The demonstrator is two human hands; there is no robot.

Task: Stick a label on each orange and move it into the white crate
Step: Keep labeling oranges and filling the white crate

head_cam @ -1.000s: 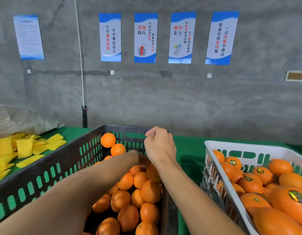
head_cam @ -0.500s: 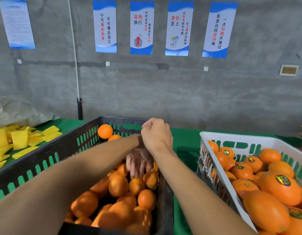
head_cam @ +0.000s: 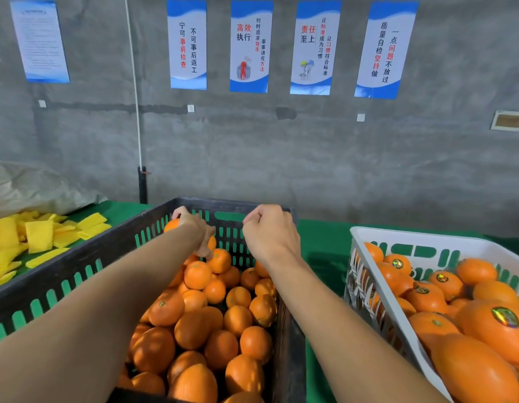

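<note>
Left grip (head_cam: 194, 228) curled around an orange (head_cam: 172, 224) at the black crate's (head_cam: 63, 274) far end; right grip (head_cam: 269, 231) fisted, contents indiscernible.

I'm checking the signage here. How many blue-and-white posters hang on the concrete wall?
5. One text sheet hangs far left. Four banners run in a row to its right: first, second, third, and fourth. Others may lie outside the view.
</note>
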